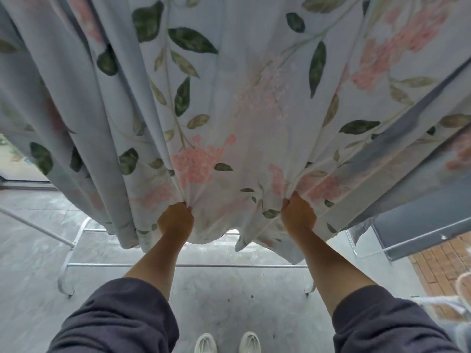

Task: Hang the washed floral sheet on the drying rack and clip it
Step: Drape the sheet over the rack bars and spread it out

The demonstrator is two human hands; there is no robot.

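Observation:
The floral sheet, pale with pink blossoms and green leaves, hangs down from above and fills the upper two thirds of the view. My left hand is closed on a bunch of its lower edge. My right hand grips the same edge a short way to the right, fabric stretched between the two. Below the hem the white metal drying rack shows its lower bars and feet on the floor. The rack's top bars are hidden by the sheet. No clips are visible.
Grey concrete floor lies under the rack, with my white shoes at the bottom edge. A grey panel with a rail stands at the right, above a red brick surface. A white rod slants at the left.

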